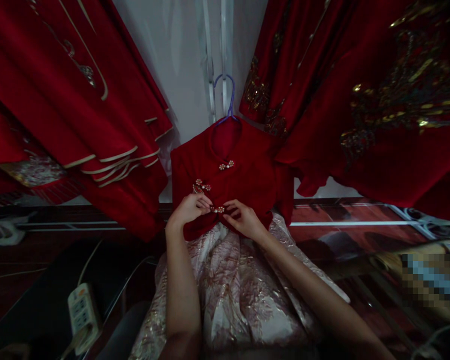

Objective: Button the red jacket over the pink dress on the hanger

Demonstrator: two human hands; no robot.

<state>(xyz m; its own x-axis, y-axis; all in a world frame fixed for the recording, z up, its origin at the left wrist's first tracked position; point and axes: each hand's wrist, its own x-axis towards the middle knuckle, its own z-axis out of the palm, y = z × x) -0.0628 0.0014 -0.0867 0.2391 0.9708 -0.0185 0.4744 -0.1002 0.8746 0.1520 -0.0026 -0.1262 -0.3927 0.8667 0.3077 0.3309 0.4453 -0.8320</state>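
A red velvet dress top (247, 175) hangs in front of me on a blue hanger (227, 97), with a pale embroidered skirt (232, 295) below it. Pearl button clasps run down its front: one near the collar (226, 165), one lower left (201, 186), and a third (218, 209) between my hands. My left hand (189, 207) pinches the fabric and clasp from the left with its fingers closed. My right hand (243, 217) pinches the same clasp from the right, fingers curled.
Red embroidered garments hang on the left (71, 100) and on the right (378, 100). A white power strip (81, 315) with a cable lies on a dark surface at lower left. A white wall (180, 60) is behind the dress.
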